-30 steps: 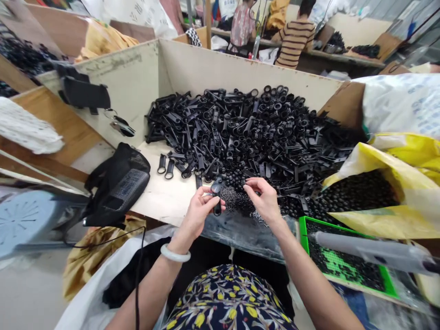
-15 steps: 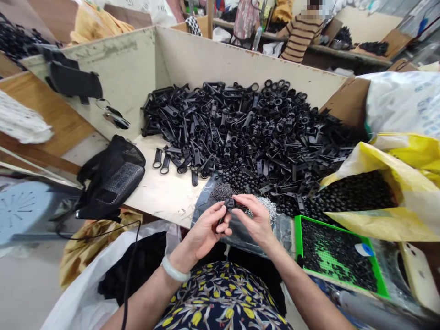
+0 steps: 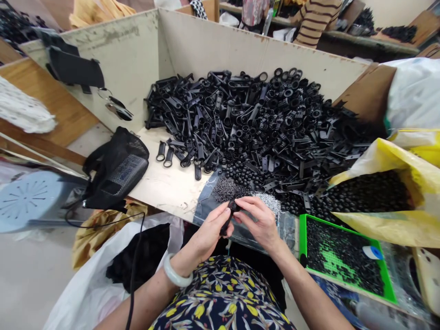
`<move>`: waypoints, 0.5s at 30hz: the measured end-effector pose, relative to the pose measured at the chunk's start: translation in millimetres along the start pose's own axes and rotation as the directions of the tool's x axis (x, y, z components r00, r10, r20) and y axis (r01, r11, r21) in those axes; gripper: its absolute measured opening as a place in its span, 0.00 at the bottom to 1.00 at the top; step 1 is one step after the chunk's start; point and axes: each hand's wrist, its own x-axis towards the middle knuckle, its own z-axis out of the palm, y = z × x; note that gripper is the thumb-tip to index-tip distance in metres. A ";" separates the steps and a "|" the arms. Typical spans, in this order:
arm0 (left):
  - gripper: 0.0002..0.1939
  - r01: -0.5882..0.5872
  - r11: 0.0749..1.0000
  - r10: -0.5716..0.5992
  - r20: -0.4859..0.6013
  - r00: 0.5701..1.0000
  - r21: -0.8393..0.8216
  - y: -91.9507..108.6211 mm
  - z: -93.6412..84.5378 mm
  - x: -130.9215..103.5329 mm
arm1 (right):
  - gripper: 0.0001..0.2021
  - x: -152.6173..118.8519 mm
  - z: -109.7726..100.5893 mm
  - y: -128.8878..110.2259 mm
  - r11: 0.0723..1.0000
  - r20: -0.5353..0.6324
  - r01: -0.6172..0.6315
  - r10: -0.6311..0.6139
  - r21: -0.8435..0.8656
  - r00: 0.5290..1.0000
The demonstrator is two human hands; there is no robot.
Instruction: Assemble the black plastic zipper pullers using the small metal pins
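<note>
My left hand (image 3: 211, 231) and my right hand (image 3: 258, 221) meet at the near edge of the worktable and together pinch a small black plastic part (image 3: 229, 214). Just beyond my fingers lie a small heap of thin metal pins (image 3: 271, 201) and a patch of tiny dark pieces (image 3: 228, 188) on a plastic sheet. A large pile of black plastic pull tabs (image 3: 254, 123) fills the boxed table behind them. A white bangle sits on my left wrist.
A green tray (image 3: 302, 229) of small black beads lies at my right, beside a yellow bag (image 3: 385, 160) full of black beads. A black mesh pouch (image 3: 117, 169) with a cable rests on the table's left corner. A white sack hangs below. A person in a striped shirt (image 3: 318, 18) works behind.
Both hands pulled back from the pile's edge toward my body, bringing the small black part with them. The view tilted down slightly.
</note>
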 end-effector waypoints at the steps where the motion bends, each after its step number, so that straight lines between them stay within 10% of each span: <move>1: 0.21 -0.002 0.999 0.002 -0.009 1.000 0.034 0.1 0.3 -0.9 | 0.19 0.6 -0.8 -1.4 0.999 0.005 0.028 -0.028 -0.023 1.000; 15: 0.16 -0.135 0.849 0.115 0.071 0.991 0.511 -27.4 -16.6 -9.8 | 0.26 -21.6 -1.3 -3.7 0.986 0.151 0.163 -0.158 -0.020 0.976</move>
